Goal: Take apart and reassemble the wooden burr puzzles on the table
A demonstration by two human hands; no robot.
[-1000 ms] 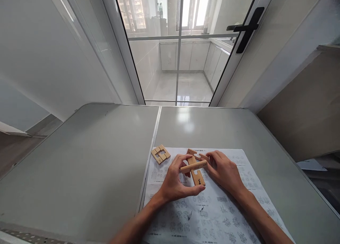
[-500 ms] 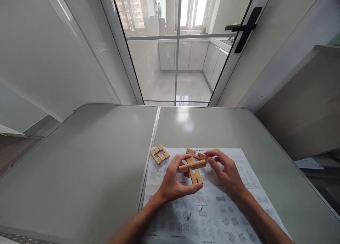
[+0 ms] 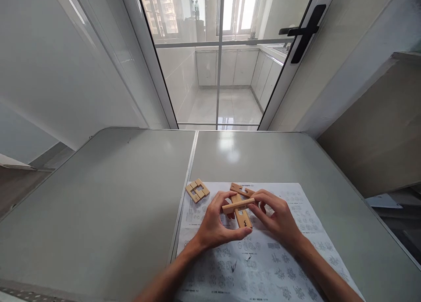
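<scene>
My left hand [image 3: 213, 226] grips a flat wooden puzzle piece [image 3: 244, 220] with a notch and a dark mark, its thumb at the near end and fingers at the far end. A second wooden bar [image 3: 237, 206] lies crosswise over that piece. My right hand [image 3: 282, 216] pinches the bar's right end between thumb and fingertips. Just beyond the hands, a notched wooden piece [image 3: 237, 188] rests on the printed paper sheet [image 3: 263, 267], partly covered by my right fingers. How the two held pieces interlock is hidden from me.
Several wooden pieces form a small square [image 3: 194, 196] with a gap in its middle, at the paper's far left corner. The grey table [image 3: 131, 197] has a pale seam left of the paper. A glass door [image 3: 210, 69] with a black handle [image 3: 307, 32] stands beyond the table.
My right hand has moved slightly left, and its fingers have closed on the crosswise bar's right end. My left hand and the pieces have barely moved.
</scene>
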